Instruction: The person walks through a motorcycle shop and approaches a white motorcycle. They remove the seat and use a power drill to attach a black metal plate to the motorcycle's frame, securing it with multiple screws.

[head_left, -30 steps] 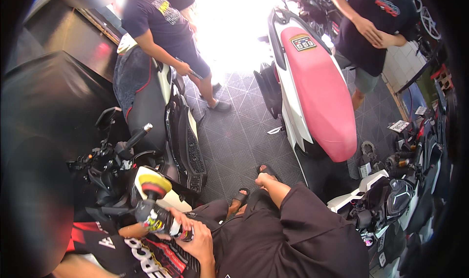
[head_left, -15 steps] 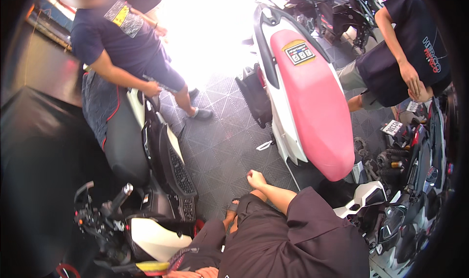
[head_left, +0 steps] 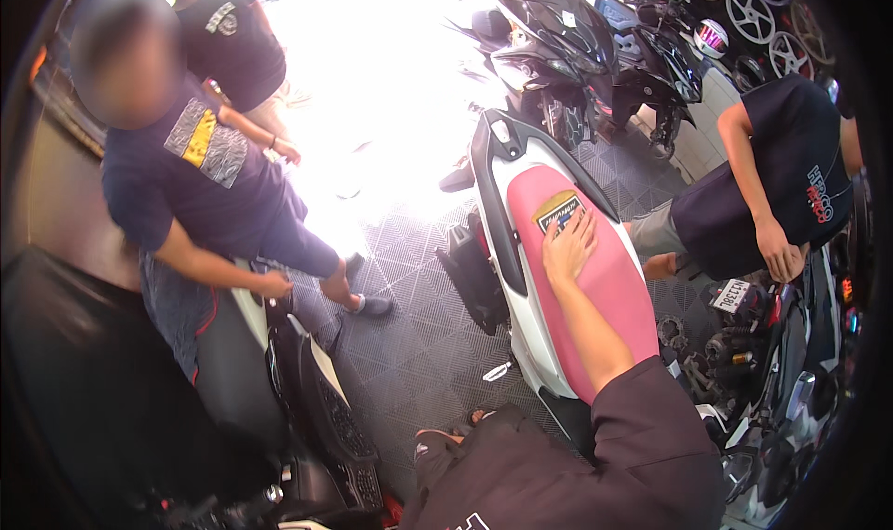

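Observation:
My right hand (head_left: pixel 569 248) rests on the upper part of a long pink scooter seat (head_left: pixel 605 297). Its fingers are spread over a flat golden-yellow patch (head_left: pixel 544 215) with a black-and-white label, which they partly cover. Whether the fingertips grip that patch I cannot tell. White side panels (head_left: pixel 542 367) and a black rim run along the seat's left flank. My right arm stretches up from a dark sleeve near the lower edge. My left hand is out of view.
At left stands a black-seated scooter (head_left: pixel 237 390), a person (head_left: pixel 219 148) holding it from behind. A second person (head_left: pixel 228 41) is farther back. Another (head_left: pixel 763 186) stands right of the pink seat. Motorcycles (head_left: pixel 577 55) fill the back right; loose parts (head_left: pixel 716 344) lie at right.
My right hand has moved from above the floor onto the labelled patch on the pink seat. Fingers at the lower left edge have gone out of view. The view has shifted, showing more background.

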Demonstrator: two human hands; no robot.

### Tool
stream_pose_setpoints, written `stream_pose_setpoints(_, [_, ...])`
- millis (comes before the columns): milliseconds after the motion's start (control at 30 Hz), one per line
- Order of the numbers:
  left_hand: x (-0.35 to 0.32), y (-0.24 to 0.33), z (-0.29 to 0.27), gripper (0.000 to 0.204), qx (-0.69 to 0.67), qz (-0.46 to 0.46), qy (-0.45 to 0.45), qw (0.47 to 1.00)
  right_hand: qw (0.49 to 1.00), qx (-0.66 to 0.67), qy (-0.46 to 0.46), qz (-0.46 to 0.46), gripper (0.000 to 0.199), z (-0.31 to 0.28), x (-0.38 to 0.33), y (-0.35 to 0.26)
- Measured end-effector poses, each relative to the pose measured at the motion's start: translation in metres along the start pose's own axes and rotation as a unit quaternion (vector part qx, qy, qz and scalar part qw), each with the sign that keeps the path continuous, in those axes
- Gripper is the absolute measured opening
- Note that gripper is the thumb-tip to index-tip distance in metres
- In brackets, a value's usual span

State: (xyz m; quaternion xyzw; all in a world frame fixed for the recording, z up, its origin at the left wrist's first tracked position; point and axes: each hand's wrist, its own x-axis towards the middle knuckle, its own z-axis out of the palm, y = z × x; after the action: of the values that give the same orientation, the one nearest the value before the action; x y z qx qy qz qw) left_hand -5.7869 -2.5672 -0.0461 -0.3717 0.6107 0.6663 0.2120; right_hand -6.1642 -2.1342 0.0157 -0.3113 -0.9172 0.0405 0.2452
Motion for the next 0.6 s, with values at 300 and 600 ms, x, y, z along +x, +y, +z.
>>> stream_pose_setpoints(300, [0.105, -0.031, -0.096, 0.024, 0.2, -0.116, 0.031, 0.972, 0.999, 0.006, -0.048, -0.022, 0.075, 0.003, -0.002, -0.017])
stream_pose_setpoints(600, [0.318, 0.228, -0.114, 0.022, 0.174, -0.056, -0.025, 0.983, 0.997, -0.018, -0.077, 0.019, 0.075, -0.008, 0.007, -0.028])
